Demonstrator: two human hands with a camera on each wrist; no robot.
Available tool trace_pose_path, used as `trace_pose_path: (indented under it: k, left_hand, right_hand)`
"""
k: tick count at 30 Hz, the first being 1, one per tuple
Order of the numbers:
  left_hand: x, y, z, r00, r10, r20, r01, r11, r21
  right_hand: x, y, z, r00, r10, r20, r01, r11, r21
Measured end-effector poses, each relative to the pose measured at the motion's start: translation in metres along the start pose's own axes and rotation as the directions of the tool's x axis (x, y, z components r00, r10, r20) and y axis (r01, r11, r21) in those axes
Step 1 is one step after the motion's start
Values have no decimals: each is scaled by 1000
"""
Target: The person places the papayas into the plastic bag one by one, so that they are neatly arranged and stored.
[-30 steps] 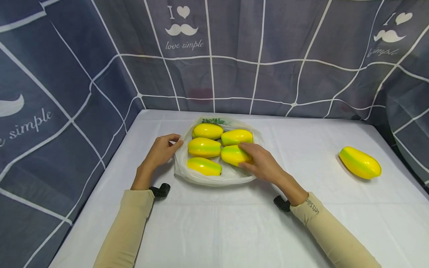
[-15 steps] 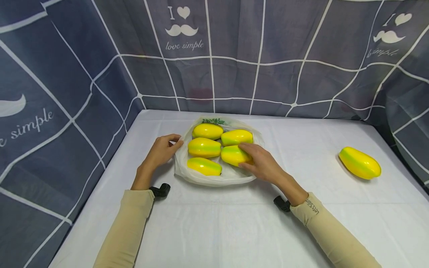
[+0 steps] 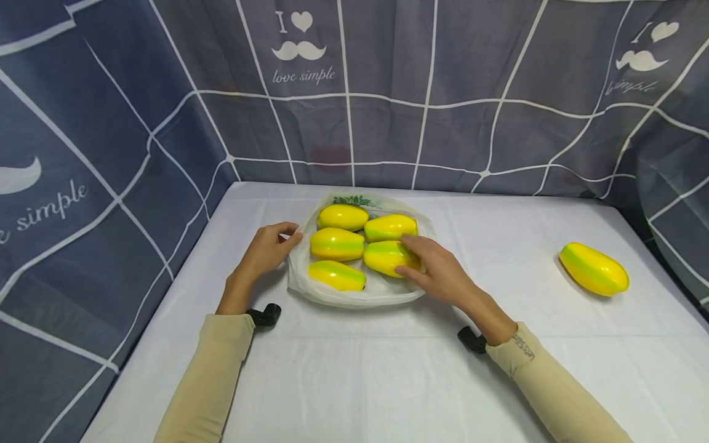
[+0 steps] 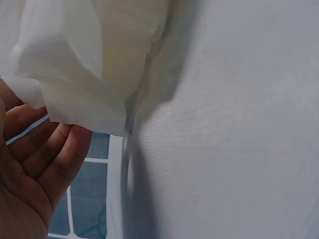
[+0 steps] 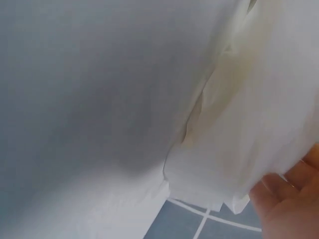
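A white plastic bag (image 3: 354, 299) lies wide open on the table in the head view, with several glossy yellow-green papayas inside. At its left rim, my left hand (image 3: 269, 249) pinches the bag edge; the left wrist view shows its fingers (image 4: 65, 149) behind the thin plastic. My right hand (image 3: 443, 271) reaches over the bag's right rim, its thumb and fingers loosely spread about the near end of the lower right papaya (image 3: 382, 258). From the right wrist, the hand (image 5: 294, 199) appears beside the bag's outer wall (image 5: 219, 164).
One more papaya (image 3: 594, 269) lies alone on the white tablecloth (image 3: 360, 381) at the right. Dark grid-patterned curtains (image 3: 388, 135) enclose the table at the back and sides. A black wrist camera (image 3: 266, 315) hangs below the left wrist, another (image 3: 472, 339) below the right.
My right hand has slid slightly back to the right along the lower right papaya, its fingers loosening. The left hand, the bag and the papayas stay in place.
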State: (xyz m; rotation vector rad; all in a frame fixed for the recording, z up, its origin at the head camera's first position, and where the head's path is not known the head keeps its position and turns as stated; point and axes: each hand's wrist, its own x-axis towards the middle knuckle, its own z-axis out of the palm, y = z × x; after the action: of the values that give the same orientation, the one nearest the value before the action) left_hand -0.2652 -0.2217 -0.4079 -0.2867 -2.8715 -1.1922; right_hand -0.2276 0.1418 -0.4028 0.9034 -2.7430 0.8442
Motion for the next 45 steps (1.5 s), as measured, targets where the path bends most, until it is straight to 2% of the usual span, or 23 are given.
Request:
trace_pose_path:
  k: [9, 19, 25, 45]
  left_hand:
    - [0, 1, -1, 1000, -3, -1, 3, 1000, 1]
    - [1, 1, -2, 1000, -5, 1, 5, 1000, -2]
    - [0, 0, -3, 1000, -2, 2, 2, 1000, -10]
    - [-1, 0, -1, 1000, -2, -5, 2, 1000, -3]
  right_hand:
    - [-15, 2, -16, 999, 1, -40, -2, 1000, -24]
    - [-45, 16, -33, 993, -17, -115, 5, 995, -99]
    - [-61, 28, -46, 990, 17, -137, -36, 990, -136]
    - [-101, 64, -87, 967, 139, -216, -173, 973, -151]
